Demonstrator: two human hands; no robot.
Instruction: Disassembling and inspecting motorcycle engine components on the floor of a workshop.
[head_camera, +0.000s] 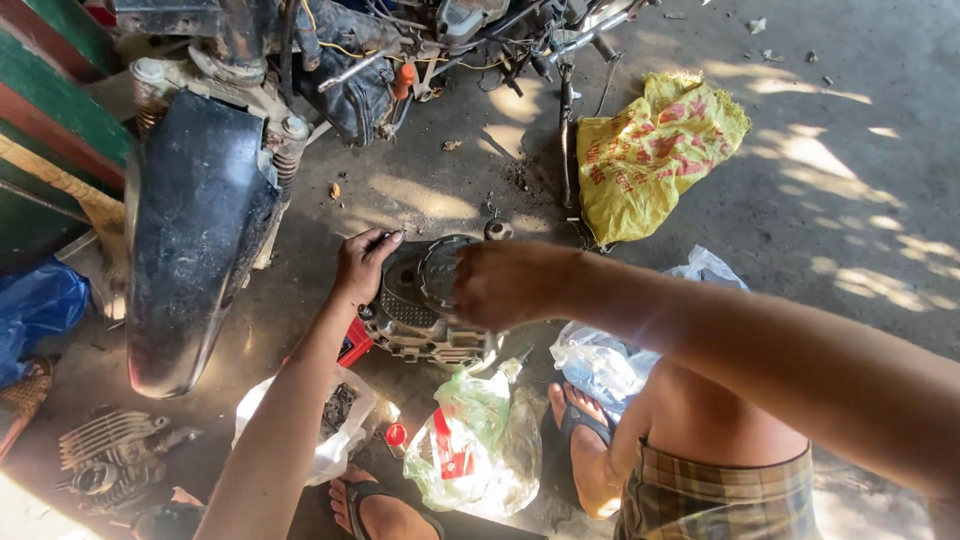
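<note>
Head view, looking down at a concrete floor (830, 200) in dappled sun. Far left: a blue plastic sheet (35, 310) and, below it near the bottom edge, a finned engine cylinder (105, 455) lying on the floor. Next to these, a black motorcycle mudguard (195, 240) runs down from the stripped motorcycle frame (370, 60) with its loose wiring at the top of the view. Centre: the left hand (362, 262) comes up from the lower edge on a bare forearm, its fingers curled over the upper left rim of a grey metal engine casing (425, 310) that stands on the floor — thumb and fingertips press on the edge, not spread. A red box (353, 343) touches the casing's lower left side, and a white plastic bag (335, 430) holding dark small parts lies just below it. The right hand (505, 285) reaches in from the right across the casing; it is closed around a round, ribbed part (440, 268) at the casing's top, though whether the part is seated or lifted clear cannot be told. Below the casing lies a clear green-tinted bag (475, 450) with a red cap (396, 434) beside it. Two feet in dark sandals (575, 425) rest near the bags. Right of centre: a crumpled clear bag (600, 365) beside the person's checked shorts (715, 495), and — farther up — a yellow woven sack (650, 155) with red print, well apart from the casing.
</note>
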